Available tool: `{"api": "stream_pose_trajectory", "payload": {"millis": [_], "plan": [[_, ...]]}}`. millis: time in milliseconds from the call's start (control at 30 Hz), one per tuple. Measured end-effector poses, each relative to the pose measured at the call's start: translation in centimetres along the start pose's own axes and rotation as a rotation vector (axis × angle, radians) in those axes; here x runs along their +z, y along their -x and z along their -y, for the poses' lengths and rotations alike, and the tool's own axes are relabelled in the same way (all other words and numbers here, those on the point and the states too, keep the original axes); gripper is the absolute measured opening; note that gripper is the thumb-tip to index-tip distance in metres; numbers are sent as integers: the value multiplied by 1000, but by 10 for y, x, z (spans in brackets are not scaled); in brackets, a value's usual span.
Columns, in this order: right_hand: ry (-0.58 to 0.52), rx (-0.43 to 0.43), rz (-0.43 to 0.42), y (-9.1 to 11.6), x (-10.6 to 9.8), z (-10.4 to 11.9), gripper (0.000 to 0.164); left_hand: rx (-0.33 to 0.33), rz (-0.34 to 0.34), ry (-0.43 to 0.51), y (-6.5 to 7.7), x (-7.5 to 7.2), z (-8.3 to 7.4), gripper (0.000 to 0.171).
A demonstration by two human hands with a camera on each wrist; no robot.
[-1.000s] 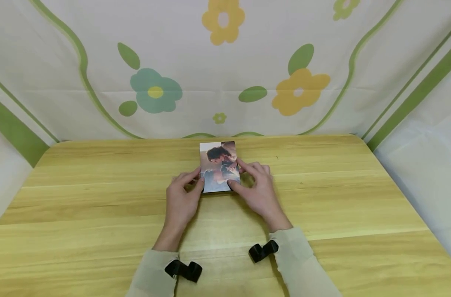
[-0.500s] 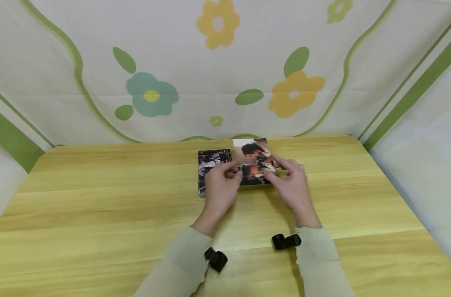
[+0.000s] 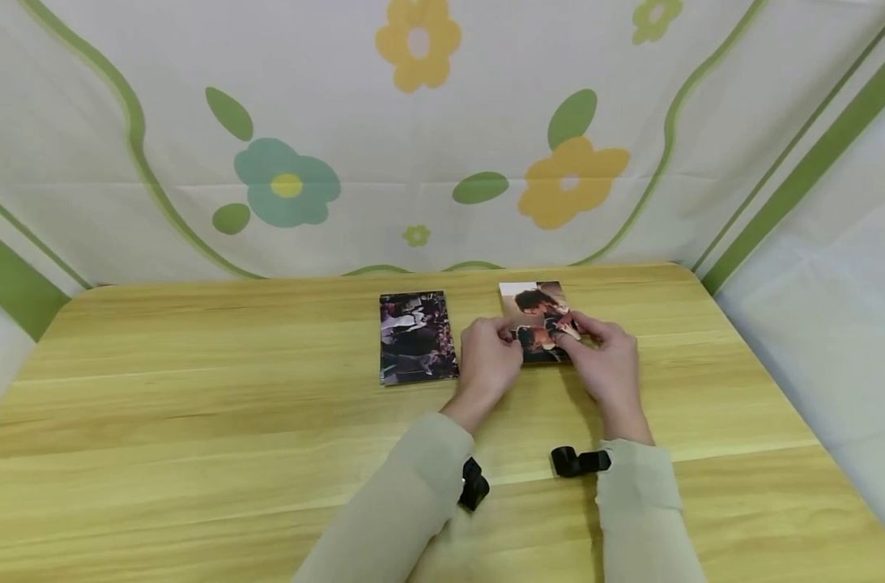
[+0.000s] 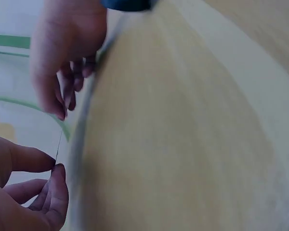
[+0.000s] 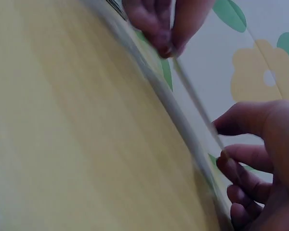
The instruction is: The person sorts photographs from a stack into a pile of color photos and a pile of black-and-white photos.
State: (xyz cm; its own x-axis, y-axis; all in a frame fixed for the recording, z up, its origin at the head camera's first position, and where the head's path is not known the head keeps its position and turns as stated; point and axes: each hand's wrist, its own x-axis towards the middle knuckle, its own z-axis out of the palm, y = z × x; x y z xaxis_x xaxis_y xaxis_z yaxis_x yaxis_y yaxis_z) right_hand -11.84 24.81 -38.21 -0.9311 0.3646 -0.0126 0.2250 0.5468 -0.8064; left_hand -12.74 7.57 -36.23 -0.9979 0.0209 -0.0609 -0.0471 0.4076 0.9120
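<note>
A photo card (image 3: 537, 312) with a dark-haired person on it is between my two hands, over the right part of the table. My left hand (image 3: 489, 356) pinches its left edge. The thumb and fingers of my right hand (image 3: 606, 360) pinch the opposite edge. In the right wrist view the card (image 5: 195, 96) appears edge-on as a thin line, raised off the table, with the right hand (image 5: 265, 154) on its near end. To the left of it, a darker photo card (image 3: 416, 336) with a crowd scene lies flat on the wood.
The wooden table (image 3: 216, 421) reaches back to a white cloth (image 3: 384, 210) printed with flowers, which hangs behind its far edge. Black wrist cameras (image 3: 474, 486) sit at both sleeves.
Both hands have lifted the dark-haired person's card off the darker one and carried it right. The darker card, formerly hidden beneath it, now shows fully. The head view has shifted slightly.
</note>
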Motion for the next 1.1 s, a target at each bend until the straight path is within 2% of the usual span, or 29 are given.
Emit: {"api": "stream_pose_trajectory", "payload": {"millis": [67, 267, 500, 833, 1100], "plan": [[29, 7, 5, -1, 3, -2, 53, -13, -2, -39, -2, 2, 3, 33], [91, 18, 1, 1, 6, -3, 54, -36, 55, -64, -1, 8, 7, 42], [146, 18, -5, 1, 7, -3, 52, -27, 54, -123, -1, 11, 5, 41], [153, 35, 19, 1, 7, -1, 52, -46, 60, -105, -1, 7, 8, 51], [148, 33, 20, 1, 8, -1, 52, -55, 69, -77, -4, 5, 9, 47]]}}
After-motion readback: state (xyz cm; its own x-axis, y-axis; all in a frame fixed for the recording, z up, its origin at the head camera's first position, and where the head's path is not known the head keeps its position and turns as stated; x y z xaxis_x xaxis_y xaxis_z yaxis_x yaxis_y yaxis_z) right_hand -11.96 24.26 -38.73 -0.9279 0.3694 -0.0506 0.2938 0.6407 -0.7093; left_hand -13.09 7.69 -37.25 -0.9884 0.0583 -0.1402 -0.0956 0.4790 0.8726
